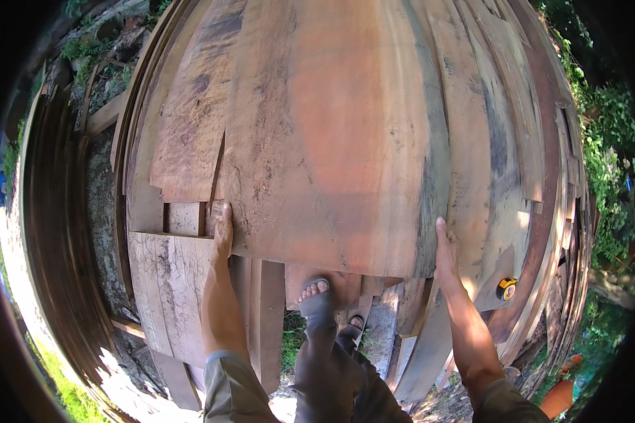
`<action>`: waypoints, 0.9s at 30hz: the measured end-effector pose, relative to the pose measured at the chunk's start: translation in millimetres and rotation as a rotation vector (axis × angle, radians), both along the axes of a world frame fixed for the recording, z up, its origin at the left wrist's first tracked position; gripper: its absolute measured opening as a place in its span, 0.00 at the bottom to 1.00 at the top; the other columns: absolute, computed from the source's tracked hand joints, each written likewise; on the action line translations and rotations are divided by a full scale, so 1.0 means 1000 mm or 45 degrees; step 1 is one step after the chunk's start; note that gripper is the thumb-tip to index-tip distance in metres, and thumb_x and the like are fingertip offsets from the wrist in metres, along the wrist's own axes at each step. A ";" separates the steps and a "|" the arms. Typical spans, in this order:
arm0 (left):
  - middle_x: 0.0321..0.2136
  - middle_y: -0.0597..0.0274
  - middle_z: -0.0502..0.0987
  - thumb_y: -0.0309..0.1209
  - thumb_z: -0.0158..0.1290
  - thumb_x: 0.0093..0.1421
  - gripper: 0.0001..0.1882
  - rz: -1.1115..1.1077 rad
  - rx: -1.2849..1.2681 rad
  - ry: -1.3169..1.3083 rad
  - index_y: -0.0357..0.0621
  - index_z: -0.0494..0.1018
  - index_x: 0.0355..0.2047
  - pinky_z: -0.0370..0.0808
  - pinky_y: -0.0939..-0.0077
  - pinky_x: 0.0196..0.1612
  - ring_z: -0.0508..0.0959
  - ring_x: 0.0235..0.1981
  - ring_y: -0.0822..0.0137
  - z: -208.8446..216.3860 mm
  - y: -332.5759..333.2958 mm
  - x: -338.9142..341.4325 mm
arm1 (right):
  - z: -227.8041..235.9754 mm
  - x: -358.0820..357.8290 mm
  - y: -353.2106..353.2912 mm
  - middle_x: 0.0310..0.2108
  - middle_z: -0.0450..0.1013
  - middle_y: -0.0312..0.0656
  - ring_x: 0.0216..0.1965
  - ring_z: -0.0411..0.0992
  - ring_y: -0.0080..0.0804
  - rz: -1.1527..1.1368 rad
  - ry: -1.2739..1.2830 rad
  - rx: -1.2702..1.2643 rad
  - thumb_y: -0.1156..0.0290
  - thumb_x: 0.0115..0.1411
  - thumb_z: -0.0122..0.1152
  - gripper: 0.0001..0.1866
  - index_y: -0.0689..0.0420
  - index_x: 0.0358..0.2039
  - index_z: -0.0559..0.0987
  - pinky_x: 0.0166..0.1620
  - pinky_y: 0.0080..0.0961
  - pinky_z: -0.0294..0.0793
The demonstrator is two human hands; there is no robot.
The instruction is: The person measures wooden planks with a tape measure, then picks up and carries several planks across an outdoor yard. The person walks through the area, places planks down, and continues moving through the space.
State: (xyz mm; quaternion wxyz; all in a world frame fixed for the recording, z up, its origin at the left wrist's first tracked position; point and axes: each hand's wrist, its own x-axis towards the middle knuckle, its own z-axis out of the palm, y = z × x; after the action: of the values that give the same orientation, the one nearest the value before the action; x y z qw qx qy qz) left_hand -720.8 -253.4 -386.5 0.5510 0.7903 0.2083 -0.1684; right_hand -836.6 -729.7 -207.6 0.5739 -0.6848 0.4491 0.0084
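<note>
A wide wooden plank (346, 162), reddish-brown in its middle with a pale streak and a dark right edge, lies lengthwise in front of me on other boards. My left hand (222, 229) grips its left edge near the close end. At the opposite edge my right hand (446, 250) holds the same plank, fingers partly hidden against its side. To the right of that hand, a yellow and black tape measure (506, 288) rests on a board.
Rough boards lie on both sides, including a bark-marked board (197, 106) and a shorter board (169, 289) at left. Dark stacked planks (60, 233) stand farther left. My sandalled foot (315, 287) is on wood below the plank's end. Green plants (610, 176) border the right.
</note>
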 end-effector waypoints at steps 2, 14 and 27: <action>0.57 0.49 0.61 0.55 0.32 0.64 0.37 0.020 -0.133 -0.005 0.35 0.55 0.60 0.53 0.70 0.60 0.59 0.59 0.59 0.004 -0.007 -0.001 | -0.002 0.000 0.006 0.40 0.72 0.50 0.43 0.69 0.30 -0.057 0.146 -0.158 0.47 0.56 0.57 0.34 0.72 0.42 0.71 0.46 0.27 0.67; 0.37 0.42 0.75 0.46 0.29 0.68 0.28 -0.096 0.489 -0.145 0.32 0.66 0.51 0.71 0.61 0.40 0.75 0.38 0.46 -0.025 -0.030 -0.016 | 0.050 0.003 -0.016 0.33 0.73 0.45 0.36 0.70 0.29 0.048 -0.044 -0.379 0.54 0.52 0.65 0.26 0.68 0.36 0.75 0.43 0.25 0.67; 0.49 0.31 0.67 0.63 0.25 0.61 0.48 0.112 0.185 0.411 0.20 0.64 0.49 0.56 0.67 0.59 0.64 0.57 0.49 0.099 -0.079 -0.193 | 0.103 -0.122 -0.070 0.32 0.74 0.42 0.35 0.69 0.28 0.173 0.070 -0.462 0.55 0.53 0.64 0.27 0.69 0.38 0.75 0.41 0.25 0.67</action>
State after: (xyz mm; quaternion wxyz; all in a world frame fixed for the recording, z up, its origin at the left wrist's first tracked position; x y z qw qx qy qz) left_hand -913.8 -332.0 -287.5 0.4587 0.7810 0.3398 -0.2534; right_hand -958.9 -800.0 -104.1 0.4267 -0.8052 0.4115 -0.0155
